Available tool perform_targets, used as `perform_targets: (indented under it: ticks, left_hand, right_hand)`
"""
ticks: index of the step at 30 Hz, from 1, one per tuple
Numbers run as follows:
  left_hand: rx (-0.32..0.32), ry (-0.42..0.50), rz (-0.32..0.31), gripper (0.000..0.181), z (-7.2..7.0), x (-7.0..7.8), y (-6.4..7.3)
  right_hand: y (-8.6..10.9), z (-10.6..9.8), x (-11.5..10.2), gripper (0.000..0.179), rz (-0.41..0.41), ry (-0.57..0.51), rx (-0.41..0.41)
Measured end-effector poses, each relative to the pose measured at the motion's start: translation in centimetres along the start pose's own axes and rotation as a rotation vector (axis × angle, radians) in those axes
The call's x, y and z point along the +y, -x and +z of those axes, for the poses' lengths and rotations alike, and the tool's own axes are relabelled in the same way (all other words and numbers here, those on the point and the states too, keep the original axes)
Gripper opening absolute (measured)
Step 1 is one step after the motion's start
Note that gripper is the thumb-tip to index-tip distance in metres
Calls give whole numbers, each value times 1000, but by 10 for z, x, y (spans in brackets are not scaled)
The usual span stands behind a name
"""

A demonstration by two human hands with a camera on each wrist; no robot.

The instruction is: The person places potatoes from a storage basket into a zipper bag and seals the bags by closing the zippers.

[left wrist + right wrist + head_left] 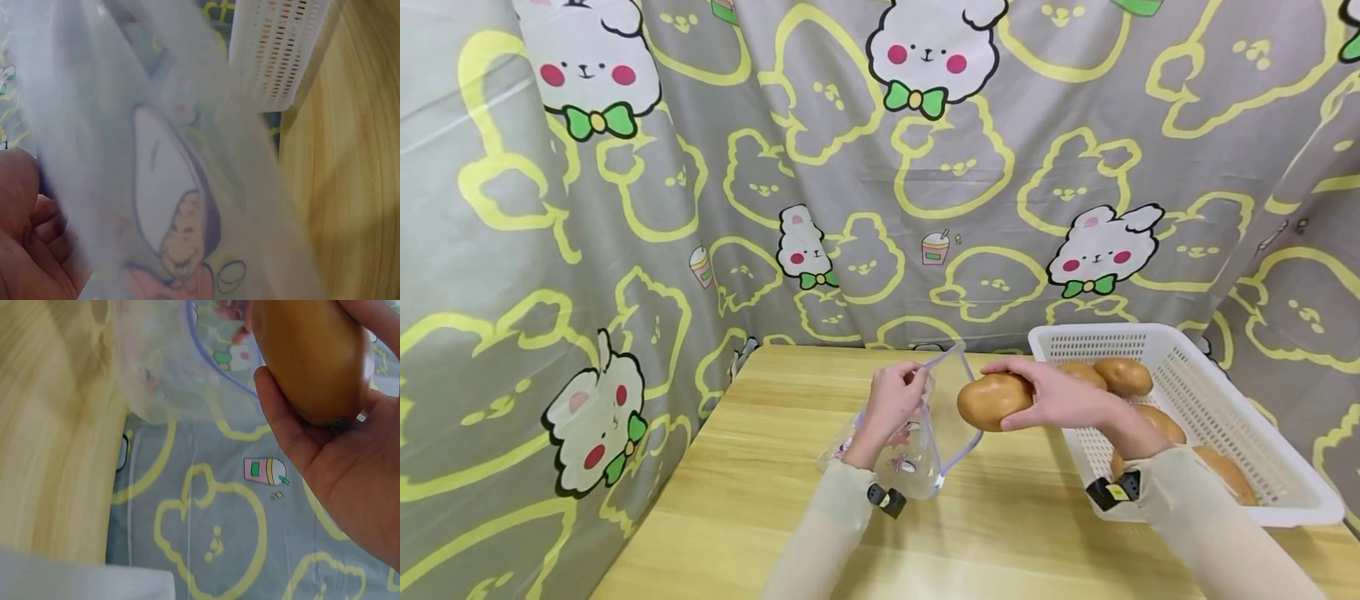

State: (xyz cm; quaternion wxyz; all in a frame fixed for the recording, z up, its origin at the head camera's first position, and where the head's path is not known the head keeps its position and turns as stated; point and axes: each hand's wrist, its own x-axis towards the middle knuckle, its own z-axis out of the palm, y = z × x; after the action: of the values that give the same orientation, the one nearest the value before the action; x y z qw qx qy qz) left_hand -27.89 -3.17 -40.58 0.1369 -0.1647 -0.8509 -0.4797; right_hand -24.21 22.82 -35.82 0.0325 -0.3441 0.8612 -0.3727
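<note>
In the head view, my left hand (895,402) pinches the upper rim of a clear plastic bag (908,457) with a purple edge and cartoon prints. The bag's mouth gapes toward the right. My right hand (1066,398) grips a smooth, shiny brown potato (995,402) just at that mouth, above the table. Up close in the right wrist view, fingers and thumb curl round the potato (312,359), with the purple bag edge behind it. Cloudy plastic of the bag (250,187) fills much of the left wrist view, beside the left hand (34,231).
A white perforated basket (1285,442) stands on the right of the wooden table (700,508), holding several more brown potatoes (1123,377). My right forearm crosses over it. A grey curtain (865,175) with cartoon prints hangs behind the table and along its left side.
</note>
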Motion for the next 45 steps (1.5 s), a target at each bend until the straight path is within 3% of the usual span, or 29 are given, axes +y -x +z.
perform_targets:
  ticks: [5, 8, 14, 20, 25, 31, 38, 45]
  left_hand:
    - [2, -8, 9, 20, 1, 3, -2]
    - [0, -1, 17, 21, 3, 4, -2]
    - [7, 14, 25, 21, 5, 6, -1]
    - [14, 13, 6, 20, 7, 10, -1]
    - [6, 7, 38, 21, 9, 13, -3]
    - [-6, 23, 61, 22, 13, 14, -3]
    - [-2, 7, 30, 22, 16, 19, -3]
    - [14, 30, 32, 21, 19, 23, -5]
  right_hand:
    - [-8, 9, 0, 67, -56, -63, -23]
    - [-10, 13, 0, 68, -48, -47, -28]
    - [-10, 19, 3, 69, -14, 53, -9]
    - [-12, 23, 7, 68, -57, 175, 32]
    - [-13, 26, 10, 63, -71, 271, 26]
    - [-15, 30, 8, 60, -28, 287, -17]
    - [-17, 35, 6, 57, 32, 290, -44]
    - [-20, 38, 10, 66, 75, 261, 1]
